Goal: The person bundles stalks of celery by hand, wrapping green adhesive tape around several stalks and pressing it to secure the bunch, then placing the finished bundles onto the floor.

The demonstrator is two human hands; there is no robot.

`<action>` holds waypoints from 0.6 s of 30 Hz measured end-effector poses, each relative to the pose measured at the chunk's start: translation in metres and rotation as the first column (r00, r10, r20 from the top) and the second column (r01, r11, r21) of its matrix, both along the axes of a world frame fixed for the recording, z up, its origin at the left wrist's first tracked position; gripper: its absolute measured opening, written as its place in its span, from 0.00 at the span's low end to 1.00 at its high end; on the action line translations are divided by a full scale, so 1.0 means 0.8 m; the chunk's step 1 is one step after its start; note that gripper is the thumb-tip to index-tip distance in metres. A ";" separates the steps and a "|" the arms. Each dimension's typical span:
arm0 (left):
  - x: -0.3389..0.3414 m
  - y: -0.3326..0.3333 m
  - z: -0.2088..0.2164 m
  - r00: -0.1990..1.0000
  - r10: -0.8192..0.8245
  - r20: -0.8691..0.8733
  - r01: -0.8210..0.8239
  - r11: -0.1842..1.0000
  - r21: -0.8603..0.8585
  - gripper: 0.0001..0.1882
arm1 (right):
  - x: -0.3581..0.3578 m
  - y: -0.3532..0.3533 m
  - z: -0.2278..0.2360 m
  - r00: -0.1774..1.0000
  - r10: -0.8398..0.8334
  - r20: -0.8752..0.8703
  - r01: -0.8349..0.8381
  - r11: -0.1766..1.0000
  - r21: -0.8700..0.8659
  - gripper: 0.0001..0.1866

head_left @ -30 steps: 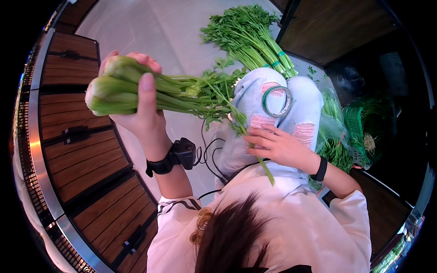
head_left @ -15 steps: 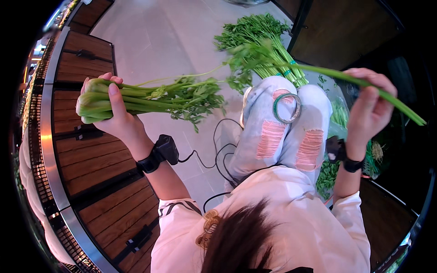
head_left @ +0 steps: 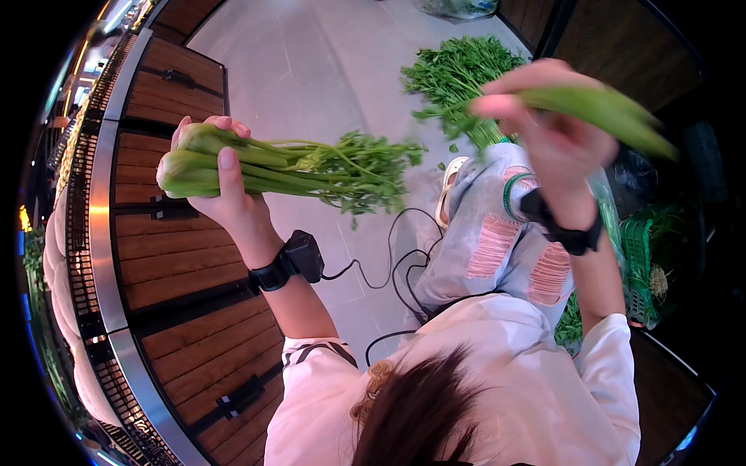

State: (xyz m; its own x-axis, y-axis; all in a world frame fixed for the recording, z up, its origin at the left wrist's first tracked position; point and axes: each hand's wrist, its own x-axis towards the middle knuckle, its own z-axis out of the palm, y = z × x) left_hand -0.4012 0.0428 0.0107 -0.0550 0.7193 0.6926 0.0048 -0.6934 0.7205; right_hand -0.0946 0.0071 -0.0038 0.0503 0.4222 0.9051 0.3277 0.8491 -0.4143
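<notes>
My left hand [head_left: 233, 198] is wrapped round the pale base of a celery bunch [head_left: 287, 167], held level on the left with its leafy ends pointing right. On the right, my right hand [head_left: 556, 132], smeared by motion, grips a single celery stalk [head_left: 610, 113]. The stalk's wide end sticks out to the right; the hand hides part of the rest. Below that hand a green roll of tape [head_left: 509, 196] rests on my knee, partly covered by the wrist strap. Past my knees, leafy green bunches [head_left: 454, 78] lie on the floor.
Wooden cabinet doors [head_left: 198, 256] with a metal edge run along my left side. A green crate [head_left: 637, 268] with greens stands at the right. Black cables [head_left: 388, 268] hang beside my legs. A clear plastic bag [head_left: 458, 8] lies at the far edge.
My right hand has swung inward and up with the stalk, whose leafy end no longer shows stretched toward the middle. The left hand and its bunch appear slightly farther right in the picture.
</notes>
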 end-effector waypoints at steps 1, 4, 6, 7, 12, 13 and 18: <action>0.009 0.003 -0.003 0.996 -0.047 0.077 0.049 0.999 -0.016 0.31 | -0.021 0.007 -0.003 0.999 0.033 0.012 -0.032 0.998 -0.059 0.10; 0.025 0.005 -0.010 0.978 -0.123 0.170 0.129 0.991 -0.023 0.34 | -0.094 0.019 -0.024 0.985 0.073 -0.154 -0.105 0.973 -0.206 0.14; 0.047 0.002 -0.014 0.981 -0.084 0.174 0.095 0.994 -0.057 0.42 | -0.115 0.022 -0.032 0.998 0.065 -0.020 -0.068 0.948 -0.311 0.16; 0.056 0.005 -0.018 0.980 -0.090 0.178 0.101 0.993 -0.053 0.42 | -0.124 0.022 -0.035 0.998 0.060 -0.015 -0.061 0.950 -0.308 0.16; 0.081 -0.003 -0.030 0.978 -0.147 0.147 0.159 0.985 -0.071 0.48 | -0.143 0.012 -0.037 0.975 0.206 -0.082 -0.221 0.866 -0.449 0.14; 0.082 -0.004 -0.030 0.977 -0.123 0.172 0.141 0.986 -0.094 0.50 | -0.142 0.010 -0.034 0.959 0.239 -0.152 -0.283 0.829 -0.482 0.13; 0.088 -0.005 -0.040 0.984 -0.112 0.137 0.126 0.987 -0.098 0.49 | -0.139 0.002 -0.034 0.989 0.144 0.028 -0.120 0.901 -0.418 0.14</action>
